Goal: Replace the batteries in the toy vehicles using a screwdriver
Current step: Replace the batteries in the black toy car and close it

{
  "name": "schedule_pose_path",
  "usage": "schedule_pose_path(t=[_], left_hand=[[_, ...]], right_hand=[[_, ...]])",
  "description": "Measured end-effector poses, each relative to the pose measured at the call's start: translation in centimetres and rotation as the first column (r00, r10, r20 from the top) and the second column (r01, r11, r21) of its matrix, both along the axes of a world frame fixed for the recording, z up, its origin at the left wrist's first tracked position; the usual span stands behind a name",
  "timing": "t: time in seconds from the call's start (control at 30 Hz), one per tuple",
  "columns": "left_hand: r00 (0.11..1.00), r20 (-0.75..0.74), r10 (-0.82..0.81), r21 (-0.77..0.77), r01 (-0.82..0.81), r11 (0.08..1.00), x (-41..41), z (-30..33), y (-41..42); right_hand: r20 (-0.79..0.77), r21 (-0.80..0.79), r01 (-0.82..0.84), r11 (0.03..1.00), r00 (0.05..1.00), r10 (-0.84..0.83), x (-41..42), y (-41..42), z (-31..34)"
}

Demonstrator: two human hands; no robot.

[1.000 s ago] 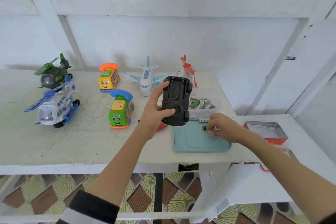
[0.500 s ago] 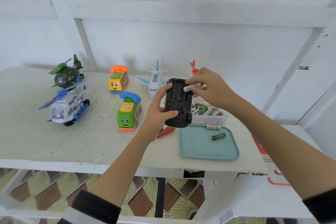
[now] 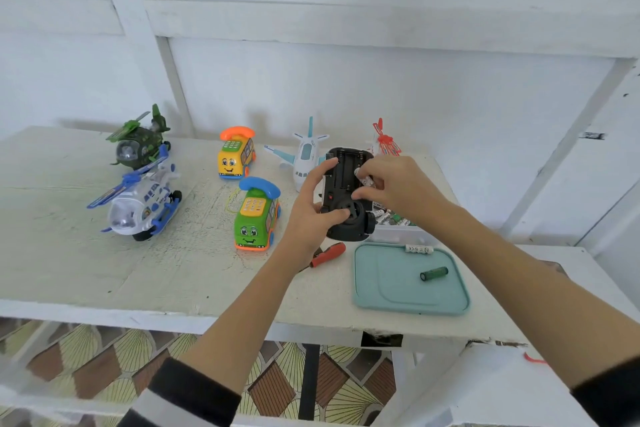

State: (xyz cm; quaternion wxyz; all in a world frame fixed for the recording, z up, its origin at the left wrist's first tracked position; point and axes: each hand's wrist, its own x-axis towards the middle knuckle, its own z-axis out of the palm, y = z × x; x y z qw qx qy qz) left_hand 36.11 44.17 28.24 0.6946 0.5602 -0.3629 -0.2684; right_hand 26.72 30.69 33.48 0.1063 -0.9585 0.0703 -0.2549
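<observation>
Head view: white battery (image 3: 419, 249) (print unreadable) on tray (image 3: 388, 302).

place: home workspace | cues: white plank wall (image 3: 381, 80); patterned floor tiles (image 3: 104, 357); worn white table (image 3: 86, 270)

Your right hand (image 3: 391, 189) covers the right side of the upturned black toy car (image 3: 346, 194), so the white battery (image 3: 366, 181) pinched in its fingers barely shows. The red-handled screwdriver (image 3: 327, 255) lies half hidden behind your left wrist, and the clear plastic battery box (image 3: 398, 230) sits mostly behind the car and your right forearm. The battery labels are too small to read.
</observation>
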Motion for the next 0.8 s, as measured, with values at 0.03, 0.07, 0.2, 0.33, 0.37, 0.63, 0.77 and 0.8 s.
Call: schedule_pose_path(t=[0.03, 0.07, 0.2, 0.33, 0.37, 0.63, 0.77, 0.8], left_hand=[[1.0, 0.002, 0.001, -0.002, -0.001, 1.0, 0.1, 0.1, 0.0], [1.0, 0.003, 0.0, -0.005, 0.0, 1.0, 0.1, 0.1, 0.1], [1.0, -0.015, -0.005, -0.002, 0.005, 1.0, 0.3, -0.2, 0.1], [1.0, -0.03, -0.001, -0.015, 0.001, 1.0, 0.5, -0.2, 0.2], [1.0, -0.022, -0.005, -0.019, 0.004, 1.0, 0.5, -0.1, 0.2], [0.999, -0.033, -0.041, -0.073, 0.039, 0.997, 0.1, 0.1, 0.2], [0.997, -0.044, -0.059, -0.082, 0.055, 0.995, 0.1, -0.1, 0.3], [0.997, -0.047, -0.059, -0.084, 0.055, 0.995, 0.1, -0.2, 0.2]], right_hand=[[0.012, 0.001, -0.009, 1.0, 1.0, 0.009, 0.0, 0.1, -0.1], [0.03, 0.009, -0.011, 1.0, 0.999, 0.011, 0.0, 0.2, -0.2], [0.045, 0.082, 0.02, 0.996, 0.999, -0.023, 0.5, 0.2, -0.2], [-0.013, 0.002, 0.026, 1.0, 1.0, -0.026, 1.1, 0.1, -0.5], [-0.014, -0.028, 0.011, 1.0, 1.0, -0.012, 1.2, 0.1, -0.7], [0.151, 0.092, 0.127, 0.988, 0.979, -0.14, 1.1, 0.0, -1.2], [0.145, 0.11, 0.186, 0.976, 0.969, -0.201, 1.4, -0.1, -1.4], [0.155, 0.082, 0.171, 0.982, 0.971, -0.182, 1.3, -0.2, -1.6]])
